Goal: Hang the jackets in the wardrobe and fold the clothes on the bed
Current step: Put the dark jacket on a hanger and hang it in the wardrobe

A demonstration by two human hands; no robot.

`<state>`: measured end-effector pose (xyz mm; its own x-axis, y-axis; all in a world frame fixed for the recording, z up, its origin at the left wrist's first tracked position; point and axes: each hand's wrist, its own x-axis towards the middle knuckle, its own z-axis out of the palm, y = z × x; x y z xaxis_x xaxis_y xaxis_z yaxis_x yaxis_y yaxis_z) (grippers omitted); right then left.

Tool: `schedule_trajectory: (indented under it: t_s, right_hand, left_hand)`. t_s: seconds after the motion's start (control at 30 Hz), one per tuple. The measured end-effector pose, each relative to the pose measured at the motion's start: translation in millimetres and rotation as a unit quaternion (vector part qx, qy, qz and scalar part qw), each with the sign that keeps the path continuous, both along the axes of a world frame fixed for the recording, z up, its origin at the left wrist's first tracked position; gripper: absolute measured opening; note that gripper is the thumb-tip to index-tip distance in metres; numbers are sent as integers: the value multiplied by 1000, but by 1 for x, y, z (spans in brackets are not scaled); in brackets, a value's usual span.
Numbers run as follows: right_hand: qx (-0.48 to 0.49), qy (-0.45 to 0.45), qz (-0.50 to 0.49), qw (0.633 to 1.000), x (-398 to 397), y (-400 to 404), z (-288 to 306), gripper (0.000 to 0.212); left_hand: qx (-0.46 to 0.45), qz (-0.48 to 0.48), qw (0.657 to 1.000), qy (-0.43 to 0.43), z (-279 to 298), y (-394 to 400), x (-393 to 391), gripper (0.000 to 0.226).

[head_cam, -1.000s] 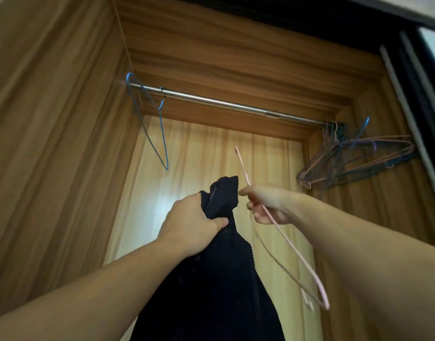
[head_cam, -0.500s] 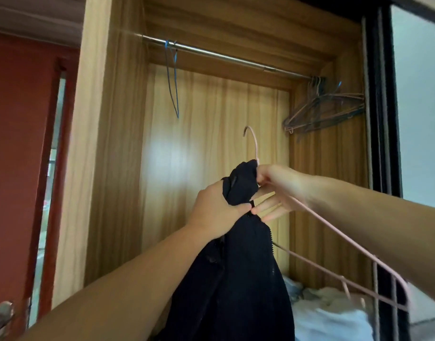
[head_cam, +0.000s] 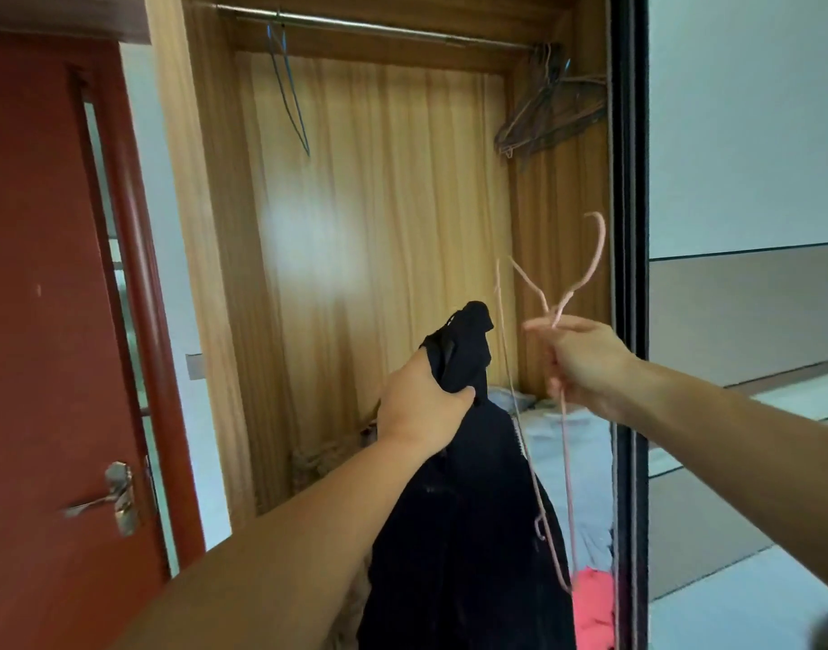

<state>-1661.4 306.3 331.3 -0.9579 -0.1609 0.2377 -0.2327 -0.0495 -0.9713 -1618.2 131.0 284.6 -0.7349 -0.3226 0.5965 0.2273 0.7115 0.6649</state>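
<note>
A black jacket (head_cam: 463, 532) is gripped near its top by the left hand (head_cam: 421, 405), whose fingers are curled round a bunched fold of the cloth; the rest of the garment hangs down below the forearm. Just to the right, a pink wire hanger (head_cam: 564, 415) is held by the right hand (head_cam: 576, 363), with the fingers (head_cam: 538, 327) pinched on the wire near the neck, so that the hook stands up above the hand and the frame hangs down beside the jacket. The hanger is seen close against the jacket's right edge; whether they touch cannot be told.

Behind the hands, light bedding (head_cam: 566, 438) and a red cloth (head_cam: 590, 602) are seen low in the open wardrobe (head_cam: 379, 204). Higher up, a metal rail (head_cam: 379, 28) is fixed across it, from which a blue hanger (head_cam: 287, 91) is hung at the left and a cluster of hangers (head_cam: 550, 114) at the right. A red door (head_cam: 51, 321) is seen at the left.
</note>
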Motion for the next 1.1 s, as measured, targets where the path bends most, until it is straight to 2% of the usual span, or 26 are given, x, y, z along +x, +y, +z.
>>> schedule_trajectory:
  t_s: [0.03,0.13,0.23,0.33,0.4,0.47,0.5,0.53,0.6,0.67,0.8,0.93,1.1]
  right_hand:
    - [7,-1,13,1000,11,4,-5,22]
    - [114,46,-10,992,40,2,-17,41]
    - [244,42,-85,965,58,-2,-32,35]
    - [216,-50,-79,972,63,0,-48,23]
    - [182,-74,-93,976,69,-2,-58,7]
    - [179,-64,-139,972,75,0,-66,16]
    - [183,-57,-173,966,77,5,-68,22]
    - [183,-54,-215,958,79,12,-68,24]
    - [161,-55,-303,938,81,35,-65,20]
    - [131,-71,-347,926,85,62,-63,14]
    - [129,-87,-317,936,98,103,-72,17]
    - [167,-126,-304,929,115,113,-109,13]
    - [246,-168,-177,938,137,107,-169,9]
  left_hand:
    - [0,-6,1000,-7,-6,8,4,26]
    - [-9,-45,999,-21,-24,36,14,33]
    - [3,-88,996,-23,-44,58,19,39]
    - [-12,-138,990,-37,-66,55,23,42]
    - [-23,-234,970,-61,-81,37,29,56]
    - [-53,-308,944,-104,-97,13,34,76]
    - [-71,-327,933,-134,-105,1,37,80]
    - [-90,-338,922,-164,-114,-10,38,75]
    - [-136,-333,908,-216,-134,-31,39,49]
    - [-153,-294,910,-248,-153,-44,40,31]
    - [-44,-300,921,-244,-147,-30,46,49]
    - [85,-305,930,-187,-105,11,56,25]
    - [154,-335,912,-181,-54,54,62,32]
